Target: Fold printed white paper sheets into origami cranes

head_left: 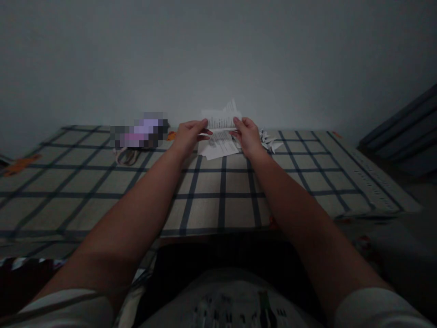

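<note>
A printed sheet of paper [221,120] is held up between my two hands above the far part of the table. My left hand [189,135] grips its left edge, thumb in front and fingers behind or below. At the right edge my right hand [248,135] pinches it the same way. Below the held sheet, more printed paper [220,146] lies on the tablecloth. Whether the held sheet is joined to it, I cannot tell. Just right of my right hand sits a small heap of pointed, folded-looking paper pieces [269,142].
A checked tablecloth [205,209] covers the table, which stands against a pale wall [218,54]. Back left lies a blurred-out purple item [145,130] with a looped strap [126,157]. Orange patches [22,164] show on the cloth. Dark grey fabric [406,132] hangs at the far right.
</note>
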Available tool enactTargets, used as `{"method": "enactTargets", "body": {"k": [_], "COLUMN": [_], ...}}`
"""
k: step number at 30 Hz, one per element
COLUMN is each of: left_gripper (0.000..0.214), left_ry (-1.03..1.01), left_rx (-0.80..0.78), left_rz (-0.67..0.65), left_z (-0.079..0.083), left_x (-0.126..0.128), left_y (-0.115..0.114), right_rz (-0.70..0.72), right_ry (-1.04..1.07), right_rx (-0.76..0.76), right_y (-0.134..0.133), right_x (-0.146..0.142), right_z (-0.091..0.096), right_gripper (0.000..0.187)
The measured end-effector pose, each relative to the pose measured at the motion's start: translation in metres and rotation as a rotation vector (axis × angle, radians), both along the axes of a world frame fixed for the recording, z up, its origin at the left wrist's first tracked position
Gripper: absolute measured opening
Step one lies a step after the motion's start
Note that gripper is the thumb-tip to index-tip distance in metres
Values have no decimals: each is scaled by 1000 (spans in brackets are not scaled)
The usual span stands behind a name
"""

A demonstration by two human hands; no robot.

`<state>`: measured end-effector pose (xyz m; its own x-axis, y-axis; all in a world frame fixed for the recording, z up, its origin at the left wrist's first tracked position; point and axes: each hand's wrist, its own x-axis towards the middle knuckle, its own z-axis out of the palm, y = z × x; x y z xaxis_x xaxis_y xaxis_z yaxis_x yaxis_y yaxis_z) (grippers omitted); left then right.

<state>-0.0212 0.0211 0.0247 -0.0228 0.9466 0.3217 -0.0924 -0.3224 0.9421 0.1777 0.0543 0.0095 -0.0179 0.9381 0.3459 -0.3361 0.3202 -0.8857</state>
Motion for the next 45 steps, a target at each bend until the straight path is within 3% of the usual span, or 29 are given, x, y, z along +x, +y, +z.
{"method": "enactTargets", "body": {"k": [5, 12, 17, 21, 26, 31, 34, 38, 42, 45], "left_gripper": [36, 30, 27, 24, 44, 25, 17, 13, 23, 34], "left_ry": [18, -98, -113, -59, 50, 163, 129, 116, 152, 186], "left_rx": [-59, -37, -8, -9, -57, -126, -107, -121, -132, -95], "left_rz": [-64, -62, -14, 12, -43, -116, -78, -110, -172, -105], "left_z": [-3, -1, -2, -4, -5, -9, -9, -11, -13, -13], "left_x": [-1, -3, -1, 0, -1, -1, 1, 4, 6, 8], "left_y": [1, 2, 5, 6, 2, 2, 3, 1, -3, -6], "right_rz": [-15, 105, 46, -5, -10, -13, 40, 192, 261, 252], "right_ry": [61, 82, 16, -52, -91, -13, 27, -23, -32, -78], "right_rx": [5, -47, -32, -19, -17, -42, -51, -119, -118, -110], "right_y": [2, -10, -13, -12, -17, -24, -19, -13, -15, -17], "right_x": [3, -1, -1, -1, -1, -1, -1, -3, -8, -11], "right_z": [0, 6, 9, 10, 14, 17, 14, 7, 3, 2], "right_gripper": [43, 41, 38, 36, 42, 58, 57, 39, 32, 32]}}
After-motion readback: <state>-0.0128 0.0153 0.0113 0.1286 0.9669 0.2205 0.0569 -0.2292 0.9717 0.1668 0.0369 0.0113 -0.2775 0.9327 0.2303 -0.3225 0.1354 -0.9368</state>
